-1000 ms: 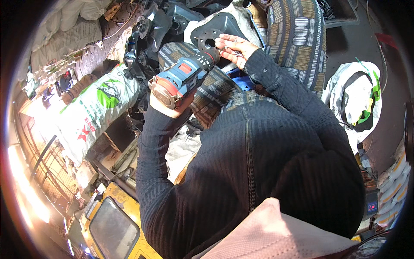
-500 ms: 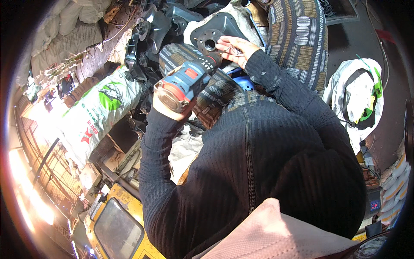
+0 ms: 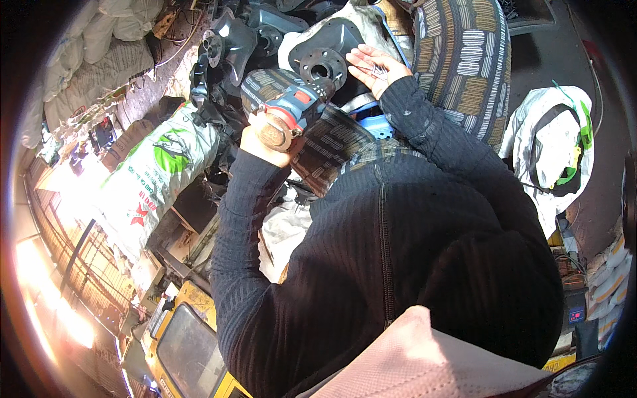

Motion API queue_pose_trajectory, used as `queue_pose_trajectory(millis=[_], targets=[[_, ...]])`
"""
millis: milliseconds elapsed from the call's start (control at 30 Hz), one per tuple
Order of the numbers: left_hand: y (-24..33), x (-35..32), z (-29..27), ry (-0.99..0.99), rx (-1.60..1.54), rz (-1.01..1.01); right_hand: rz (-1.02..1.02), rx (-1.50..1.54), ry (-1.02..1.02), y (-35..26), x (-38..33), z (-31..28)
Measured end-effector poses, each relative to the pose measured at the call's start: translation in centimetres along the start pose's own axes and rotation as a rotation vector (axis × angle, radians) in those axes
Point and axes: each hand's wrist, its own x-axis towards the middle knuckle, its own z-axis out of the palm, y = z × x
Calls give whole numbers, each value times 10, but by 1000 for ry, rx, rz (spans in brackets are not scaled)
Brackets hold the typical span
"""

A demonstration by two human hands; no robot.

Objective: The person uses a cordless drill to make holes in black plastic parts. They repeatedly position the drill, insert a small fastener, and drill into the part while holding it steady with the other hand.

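My left hand is wrapped round a blue and grey cordless drill with red trim. Its chuck points up and to the right, close to the round holed flange of a black part; whether the tip touches the flange I cannot tell. My right hand is beside that flange, palm up and fingers stretched out. Small thin metal pieces that look like screws lie in the palm. The black part rests on white sacking over my patterned trouser leg or a like cloth.
More black parts are piled at the far left. A white and green printed sack lies left of my arm. An open white bag stands at the right. A blue plastic thing sits below my right wrist. A yellow machine panel is at lower left.
The drill and my left hand have shifted slightly left, and more of the flange shows. My right hand has moved a little right and up, still bearing the small metal pieces.
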Motion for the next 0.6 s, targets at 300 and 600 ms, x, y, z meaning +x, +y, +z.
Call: queue_pose_trajectory(millis=[300, 600], targets=[[71, -12, -19, -101, 471, 28, -81, -461, 235, 18, 14, -6], [74, 4, -6, -146, -181, -115, 60, -636, 290, 25, 25, 7]])
